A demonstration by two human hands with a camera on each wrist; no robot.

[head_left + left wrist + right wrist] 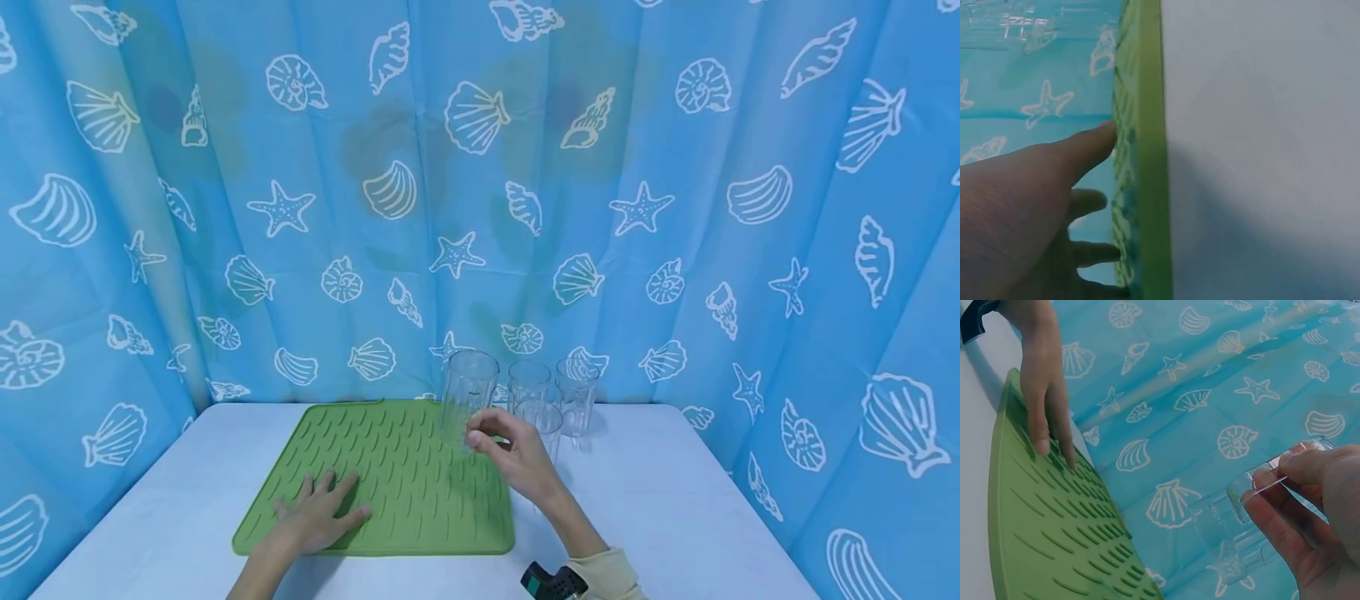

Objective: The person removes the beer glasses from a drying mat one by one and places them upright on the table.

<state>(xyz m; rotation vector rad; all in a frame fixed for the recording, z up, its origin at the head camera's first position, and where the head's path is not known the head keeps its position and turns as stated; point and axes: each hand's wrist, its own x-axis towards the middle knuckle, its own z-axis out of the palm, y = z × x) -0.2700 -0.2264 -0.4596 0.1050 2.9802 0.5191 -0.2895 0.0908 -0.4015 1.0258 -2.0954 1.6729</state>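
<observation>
My left hand (313, 518) lies with spread fingers on a green ridged mat (382, 467). In the left wrist view the thumb and fingertips meet the mat close to its edge. My right hand (516, 452) pinches a clear drinking glass (467, 387) low on its side, thumb against fingers. This glass leans slightly and is above the mat's right part; whether it touches the mat I cannot tell. Transparent walls of the held glass show between thumb and fingers in the right wrist view. Just beyond that hand stand more clear glasses (577, 400), partly overlapping.
A white table (645, 492) carries the mat and glasses. Behind it and along both sides hangs a blue curtain (420, 317) with white shell and starfish prints. A dark band (553, 582) sits at the right wrist, by a light sleeve.
</observation>
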